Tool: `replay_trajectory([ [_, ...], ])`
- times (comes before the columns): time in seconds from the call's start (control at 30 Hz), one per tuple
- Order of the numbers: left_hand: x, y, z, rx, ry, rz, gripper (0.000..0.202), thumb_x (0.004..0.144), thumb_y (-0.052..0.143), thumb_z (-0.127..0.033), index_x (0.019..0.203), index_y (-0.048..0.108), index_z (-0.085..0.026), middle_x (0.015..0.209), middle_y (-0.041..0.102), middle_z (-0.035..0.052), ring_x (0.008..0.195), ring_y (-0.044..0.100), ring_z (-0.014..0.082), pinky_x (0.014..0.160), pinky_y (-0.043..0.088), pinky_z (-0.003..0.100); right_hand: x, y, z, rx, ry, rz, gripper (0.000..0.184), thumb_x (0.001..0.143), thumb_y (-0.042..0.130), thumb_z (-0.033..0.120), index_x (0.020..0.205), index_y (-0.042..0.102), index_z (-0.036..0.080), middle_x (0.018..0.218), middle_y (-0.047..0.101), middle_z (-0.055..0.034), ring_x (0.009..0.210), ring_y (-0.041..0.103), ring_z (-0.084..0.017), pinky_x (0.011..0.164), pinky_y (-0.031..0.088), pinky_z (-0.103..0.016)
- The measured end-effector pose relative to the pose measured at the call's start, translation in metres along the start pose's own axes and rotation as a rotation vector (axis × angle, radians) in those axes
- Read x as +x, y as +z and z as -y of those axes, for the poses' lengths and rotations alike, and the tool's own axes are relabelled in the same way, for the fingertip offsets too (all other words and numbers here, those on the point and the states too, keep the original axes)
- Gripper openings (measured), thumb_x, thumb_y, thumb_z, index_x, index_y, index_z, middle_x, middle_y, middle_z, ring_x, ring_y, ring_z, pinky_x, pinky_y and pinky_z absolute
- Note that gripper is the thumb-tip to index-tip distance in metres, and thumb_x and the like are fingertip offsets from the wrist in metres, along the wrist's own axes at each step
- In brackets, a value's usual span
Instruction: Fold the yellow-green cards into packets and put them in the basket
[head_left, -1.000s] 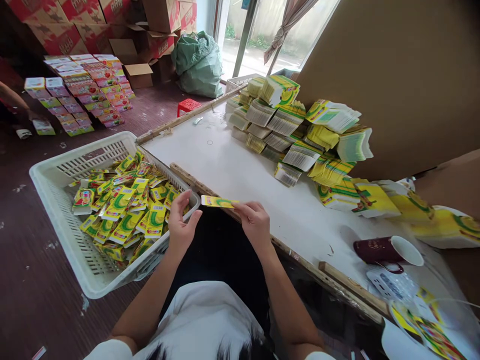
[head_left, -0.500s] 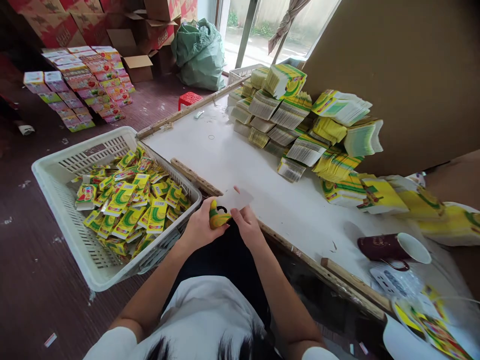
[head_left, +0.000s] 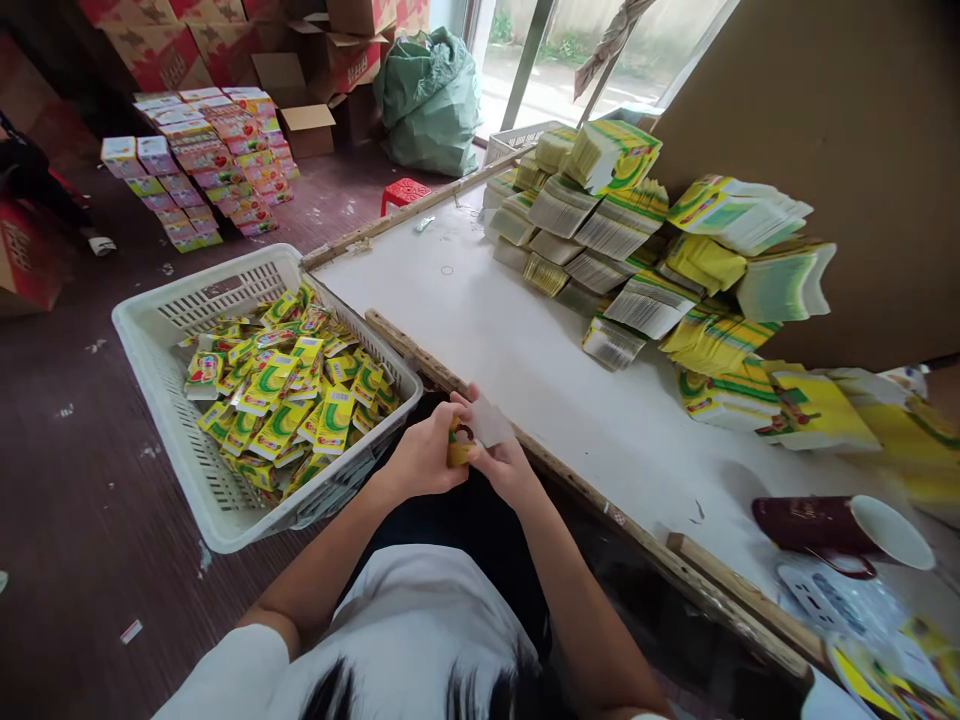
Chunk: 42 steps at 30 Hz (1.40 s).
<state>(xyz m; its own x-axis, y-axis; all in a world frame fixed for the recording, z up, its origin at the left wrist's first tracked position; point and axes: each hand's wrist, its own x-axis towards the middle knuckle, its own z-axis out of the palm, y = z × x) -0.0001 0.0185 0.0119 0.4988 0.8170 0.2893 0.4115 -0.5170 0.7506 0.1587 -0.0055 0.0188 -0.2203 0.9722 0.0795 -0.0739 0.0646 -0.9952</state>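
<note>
Both hands meet at the table's near edge around a small yellow card box (head_left: pixel 458 452) with a whitish flap (head_left: pixel 491 424) sticking out to the right. My left hand (head_left: pixel 424 452) wraps round the yellow side. On the other side, my right hand (head_left: pixel 507 468) pinches the card by the flap, thumb in front. Fingers cover much of the box, so its inside is mostly hidden. Just left of my hands stands a white plastic basket (head_left: pixel 161 420), holding many small yellow-green packets (head_left: pixel 285 390).
On the white table (head_left: pixel 517 335) lie stacked bundles of flat yellow cartons (head_left: pixel 630 230). A tipped dark red mug (head_left: pixel 802 522) is at the right, near a white power strip (head_left: pixel 814 590). Beyond the basket are stacked pink boxes (head_left: pixel 217 165), a green sack (head_left: pixel 431 105) and a red stool (head_left: pixel 405 192).
The view has swung left, so the surroundings sit farther right. My hands have drawn closer together around the box, and the flap now tilts more toward my right hand.
</note>
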Motion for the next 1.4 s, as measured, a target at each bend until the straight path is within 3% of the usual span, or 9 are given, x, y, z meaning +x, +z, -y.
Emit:
replay_trajectory([
  [0.13, -0.001, 0.009, 0.005, -0.054, -0.042, -0.113, 0.079, 0.067, 0.071, -0.019, 0.134, 0.028, -0.022, 0.123, 0.055, 0.0145, 0.105, 0.065, 0.0283, 0.082, 0.055, 0.040, -0.001, 0.000, 0.006, -0.432, -0.159, -0.031, 0.048, 0.092, 0.056, 0.024, 0.139, 0.059, 0.032, 0.151, 0.052, -0.0039, 0.141, 0.048, -0.024, 0.120, 0.036, -0.043],
  [0.2, -0.002, 0.010, 0.006, 0.009, -0.048, -0.164, 0.076, 0.064, 0.073, -0.017, 0.131, 0.036, -0.021, 0.127, 0.053, 0.0158, 0.116, 0.060, 0.0322, 0.093, 0.052, 0.046, 0.001, -0.005, 0.006, -0.485, -0.182, -0.132, 0.048, 0.092, 0.049, 0.017, 0.136, 0.062, 0.032, 0.146, 0.057, -0.0035, 0.136, 0.053, -0.022, 0.118, 0.040, -0.042],
  [0.3, -0.003, 0.003, 0.006, 0.082, -0.095, -0.179, 0.058, 0.070, 0.073, -0.020, 0.122, 0.048, -0.022, 0.115, 0.060, 0.0109, 0.110, 0.062, 0.0304, 0.093, 0.051, 0.046, 0.003, -0.014, 0.003, -0.503, -0.214, -0.241, 0.053, 0.095, 0.051, 0.022, 0.147, 0.050, 0.030, 0.150, 0.053, -0.0068, 0.139, 0.050, -0.023, 0.117, 0.040, -0.044],
  [0.47, -0.003, -0.017, 0.001, 0.074, -0.085, -0.256, 0.051, 0.074, 0.077, -0.032, 0.118, 0.056, -0.022, 0.109, 0.065, 0.0065, 0.101, 0.065, 0.0229, 0.089, 0.053, 0.035, 0.001, -0.021, 0.002, -0.678, -0.274, -0.050, 0.059, 0.093, 0.062, 0.031, 0.150, 0.046, 0.031, 0.165, 0.028, -0.0066, 0.147, 0.039, -0.028, 0.116, 0.042, -0.046],
  [0.67, 0.000, -0.026, 0.000, 0.093, -0.060, -0.216, 0.056, 0.069, 0.082, -0.031, 0.119, 0.058, -0.022, 0.106, 0.067, 0.0045, 0.097, 0.066, 0.0205, 0.085, 0.055, 0.032, 0.001, -0.034, 0.009, -0.662, -0.330, -0.026, 0.027, 0.095, 0.061, 0.027, 0.118, 0.074, 0.031, 0.154, 0.048, -0.0061, 0.136, 0.054, -0.024, 0.109, 0.050, -0.040],
  [1.03, 0.004, -0.024, -0.006, 0.118, -0.068, -0.233, 0.051, 0.074, 0.078, -0.034, 0.119, 0.058, -0.020, 0.107, 0.066, 0.0062, 0.099, 0.065, 0.0203, 0.088, 0.053, 0.032, 0.010, -0.018, 0.010, -0.542, -0.271, -0.139, 0.023, 0.083, 0.076, 0.027, 0.106, 0.075, 0.027, 0.146, 0.057, -0.0104, 0.138, 0.051, -0.030, 0.109, 0.049, -0.046],
  [1.17, -0.007, -0.038, 0.018, 0.218, -0.240, -0.168, 0.056, 0.073, 0.079, -0.036, 0.122, 0.057, -0.019, 0.115, 0.066, 0.0088, 0.107, 0.064, 0.0244, 0.096, 0.051, 0.037, 0.005, -0.021, 0.003, -0.444, -0.223, -0.143, 0.050, 0.083, 0.076, 0.033, 0.131, 0.061, 0.029, 0.157, 0.042, -0.0111, 0.137, 0.052, -0.029, 0.107, 0.052, -0.046],
  [1.3, -0.028, -0.065, 0.058, 0.638, -0.596, -0.274, 0.077, 0.074, 0.079, -0.037, 0.141, 0.047, -0.013, 0.147, 0.046, 0.0224, 0.140, 0.041, 0.0392, 0.114, 0.035, 0.052, -0.002, -0.032, -0.015, -0.393, -0.113, -0.187, 0.043, 0.088, 0.071, 0.034, 0.129, 0.060, 0.030, 0.146, 0.054, -0.0090, 0.118, 0.065, -0.024, 0.103, 0.055, -0.046],
  [1.4, -0.042, -0.073, 0.084, 0.788, -0.602, -0.163, 0.074, 0.081, 0.071, -0.038, 0.148, 0.043, -0.021, 0.160, 0.033, 0.0173, 0.150, 0.025, 0.0378, 0.121, 0.023, 0.054, -0.003, -0.036, -0.028, -0.381, -0.040, -0.178, 0.039, 0.088, 0.070, 0.037, 0.126, 0.062, 0.029, 0.137, 0.061, -0.0091, 0.109, 0.069, -0.023, 0.098, 0.058, -0.047],
])
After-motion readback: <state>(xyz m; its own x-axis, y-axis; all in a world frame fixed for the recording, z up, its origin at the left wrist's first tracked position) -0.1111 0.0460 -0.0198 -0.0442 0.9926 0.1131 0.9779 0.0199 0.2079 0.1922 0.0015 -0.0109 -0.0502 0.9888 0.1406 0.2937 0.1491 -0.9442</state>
